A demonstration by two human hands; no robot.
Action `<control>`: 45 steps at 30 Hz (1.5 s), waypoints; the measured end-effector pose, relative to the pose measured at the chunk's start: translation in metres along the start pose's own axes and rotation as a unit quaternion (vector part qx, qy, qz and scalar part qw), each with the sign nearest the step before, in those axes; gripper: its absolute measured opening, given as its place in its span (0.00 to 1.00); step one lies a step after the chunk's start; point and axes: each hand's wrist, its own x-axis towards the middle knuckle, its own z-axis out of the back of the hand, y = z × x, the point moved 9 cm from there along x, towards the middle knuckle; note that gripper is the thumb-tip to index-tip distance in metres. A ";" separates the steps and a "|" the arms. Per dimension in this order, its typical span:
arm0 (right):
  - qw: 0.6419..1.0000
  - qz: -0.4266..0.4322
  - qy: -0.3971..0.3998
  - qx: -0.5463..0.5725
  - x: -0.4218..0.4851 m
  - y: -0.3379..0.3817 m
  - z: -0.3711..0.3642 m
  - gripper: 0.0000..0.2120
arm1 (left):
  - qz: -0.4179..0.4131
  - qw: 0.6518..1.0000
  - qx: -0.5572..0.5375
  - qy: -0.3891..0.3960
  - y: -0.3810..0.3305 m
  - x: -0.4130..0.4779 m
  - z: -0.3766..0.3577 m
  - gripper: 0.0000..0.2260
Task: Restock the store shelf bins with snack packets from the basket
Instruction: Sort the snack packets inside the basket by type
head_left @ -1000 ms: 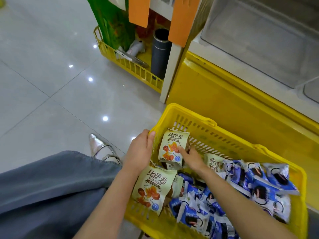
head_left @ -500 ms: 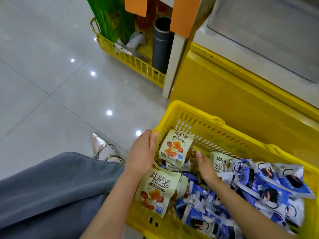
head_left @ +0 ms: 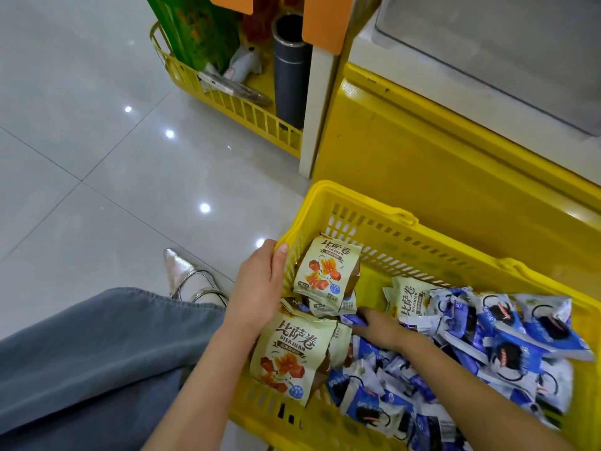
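Dropping off the beige packets it just touched, the right hand digs among blue packets at five o'clock, fingertips buried, grasp unreadable, while the left hand clutches that beige stack in the basket's nine o'clock corner, so nothing heads yet for the shelf bin at one o'clock.

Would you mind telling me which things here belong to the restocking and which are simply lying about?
Belong to the job: basket, cream packets, blue packets, shelf bin, left hand at the basket's corner, right hand among the packets.

Lying about: second basket behind, with a grey tube and a green bag in it; orange tags; silver shoe.
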 end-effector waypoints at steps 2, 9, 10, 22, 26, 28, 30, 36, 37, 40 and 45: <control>0.997 0.008 -0.038 -0.060 -0.006 0.008 0.006 0.20 | 0.001 1.000 0.003 0.001 0.000 0.000 0.000 0.17; 0.975 -0.004 -0.119 -0.188 -0.050 0.019 0.026 0.17 | 0.003 1.000 0.024 -0.008 -0.004 -0.003 0.002 0.18; 0.975 0.004 -0.128 -0.183 -0.060 0.020 0.030 0.17 | 0.003 1.000 0.027 -0.015 -0.005 -0.004 0.003 0.18; 0.992 0.103 -0.060 -0.052 -0.176 -0.028 0.017 0.11 | -0.072 0.973 0.171 -0.134 -0.072 -0.036 0.012 0.15; 0.979 0.084 -0.108 -0.151 -0.192 -0.039 0.031 0.16 | -0.159 0.979 0.113 -0.051 -0.115 -0.050 -0.038 0.13; 0.967 0.102 -0.211 -0.101 -0.201 -0.031 0.066 0.14 | -0.181 0.978 0.101 0.041 -0.121 -0.055 -0.080 0.12; 0.922 0.121 -0.366 -0.035 -0.215 -0.025 0.118 0.13 | -0.180 0.969 0.107 0.127 -0.116 -0.054 -0.122 0.13; 0.892 -0.008 -0.438 -0.116 -0.188 -0.063 0.197 0.21 | -0.050 0.939 0.135 0.311 -0.069 -0.037 -0.219 0.19; 0.896 -0.027 -0.424 -0.129 -0.180 -0.072 0.198 0.22 | -0.013 0.934 0.132 0.332 -0.060 -0.036 -0.230 0.20; 0.885 -0.018 -0.437 -0.159 -0.170 -0.081 0.196 0.21 | 0.088 0.920 0.078 0.373 -0.040 -0.039 -0.257 0.21; 0.878 0.039 -0.467 -0.102 -0.175 -0.084 0.196 0.20 | 0.229 0.907 -0.031 0.353 -0.017 -0.044 -0.275 0.23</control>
